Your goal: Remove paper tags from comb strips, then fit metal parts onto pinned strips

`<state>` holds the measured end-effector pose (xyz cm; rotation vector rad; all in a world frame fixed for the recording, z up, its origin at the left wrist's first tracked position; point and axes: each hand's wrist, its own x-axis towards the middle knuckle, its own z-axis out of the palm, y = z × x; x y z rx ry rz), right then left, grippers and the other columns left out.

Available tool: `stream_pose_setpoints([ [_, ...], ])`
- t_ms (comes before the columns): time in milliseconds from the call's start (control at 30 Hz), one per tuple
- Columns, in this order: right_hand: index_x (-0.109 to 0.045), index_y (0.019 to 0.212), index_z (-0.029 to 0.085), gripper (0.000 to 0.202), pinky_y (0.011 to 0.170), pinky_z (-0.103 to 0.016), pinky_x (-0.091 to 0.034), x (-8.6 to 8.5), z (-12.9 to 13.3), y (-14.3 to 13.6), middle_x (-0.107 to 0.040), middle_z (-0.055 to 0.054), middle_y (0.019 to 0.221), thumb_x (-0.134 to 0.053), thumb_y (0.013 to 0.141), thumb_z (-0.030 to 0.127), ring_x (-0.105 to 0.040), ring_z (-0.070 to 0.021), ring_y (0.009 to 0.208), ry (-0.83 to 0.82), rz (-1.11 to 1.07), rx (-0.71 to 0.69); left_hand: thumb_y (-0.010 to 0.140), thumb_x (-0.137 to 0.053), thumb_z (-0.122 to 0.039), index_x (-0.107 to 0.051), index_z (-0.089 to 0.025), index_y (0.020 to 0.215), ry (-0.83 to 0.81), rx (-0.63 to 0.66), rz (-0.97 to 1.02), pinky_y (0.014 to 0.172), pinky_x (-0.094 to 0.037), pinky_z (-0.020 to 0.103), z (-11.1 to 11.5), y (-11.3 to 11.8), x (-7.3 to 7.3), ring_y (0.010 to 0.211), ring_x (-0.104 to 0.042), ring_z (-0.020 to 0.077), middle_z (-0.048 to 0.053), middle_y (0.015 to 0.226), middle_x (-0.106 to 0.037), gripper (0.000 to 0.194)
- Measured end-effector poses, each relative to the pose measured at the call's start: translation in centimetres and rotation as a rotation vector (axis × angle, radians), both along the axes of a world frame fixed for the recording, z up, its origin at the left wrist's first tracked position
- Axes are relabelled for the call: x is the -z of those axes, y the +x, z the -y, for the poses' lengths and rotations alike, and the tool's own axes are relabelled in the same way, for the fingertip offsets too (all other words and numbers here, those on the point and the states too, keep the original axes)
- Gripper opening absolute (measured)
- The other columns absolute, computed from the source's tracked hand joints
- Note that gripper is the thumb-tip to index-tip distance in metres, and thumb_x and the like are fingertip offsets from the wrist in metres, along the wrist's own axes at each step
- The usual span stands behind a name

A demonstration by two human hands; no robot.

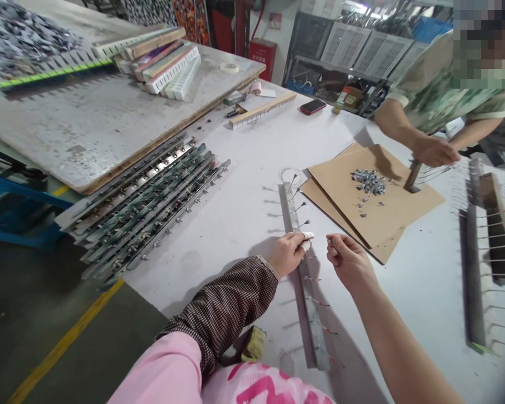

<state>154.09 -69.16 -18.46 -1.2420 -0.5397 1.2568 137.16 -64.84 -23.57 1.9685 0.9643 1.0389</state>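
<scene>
A long grey metal bar [287, 209] lies on the white table, with thin wire pins standing out along its side. Dark tips [302, 204] show on the far pins, and reddish tips [322, 303] on the near ones. My left hand [289, 252], with white wrapping on its fingertips, is closed at the bar's middle; what it pinches is hidden. Just to the right, apart from the bar, my right hand [348, 259] pinches a small dark piece [332, 242]. Beyond it, a pile of small grey pieces [368, 182] lies on brown cardboard [332, 171].
Several bars with clips [151, 202] are stacked at left. A co-worker's hand [435, 150] works above the cardboard, near bars with long wires [473, 269] at right. A wooden strip [263, 111] and a phone [313, 106] lie farther back. A yellow block [253, 344] sits near me.
</scene>
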Motion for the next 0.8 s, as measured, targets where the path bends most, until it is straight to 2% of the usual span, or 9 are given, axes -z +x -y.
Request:
stream_pose_setpoints([
  [67, -0.077, 0.079, 0.018, 0.033, 0.040, -0.014, -0.028, -0.1, -0.4, -0.6, -0.057, 0.001, 0.064, -0.094, 0.066, 0.041, -0.040, -0.0033, 0.051, 0.032, 0.025, -0.010, 0.103, -0.055, -0.028, -0.068, -0.024, 0.120, 0.000, 0.008, -0.018, 0.103, -0.057, 0.031, -0.1, 0.0, 0.0, 0.111, -0.071, 0.0162, 0.002, 0.115, -0.076, 0.022],
  [300, -0.075, 0.078, 0.021, 0.026, 0.041, -0.019, -0.025, -0.2, -1.3, -2.6, -0.070, -0.004, 0.077, -0.093, 0.066, 0.035, -0.041, -0.0059, 0.052, 0.122, 0.065, -0.026, 0.101, -0.059, -0.030, -0.071, -0.020, 0.110, 0.040, -0.022, -0.060, 0.096, -0.058, 0.032, -0.2, 0.2, 0.4, 0.104, -0.072, 0.0190, 0.006, 0.107, -0.077, 0.019],
  [800, -0.074, 0.080, 0.021, 0.025, 0.042, -0.017, -0.030, 0.2, -1.4, -3.0, -0.073, -0.004, 0.082, -0.091, 0.070, 0.037, -0.042, -0.0044, 0.052, 0.091, 0.033, -0.040, 0.101, -0.057, -0.026, -0.072, -0.020, 0.107, 0.037, -0.008, -0.084, 0.094, -0.057, 0.030, -0.1, 0.1, 0.2, 0.099, -0.072, 0.0176, 0.003, 0.100, -0.076, 0.016],
])
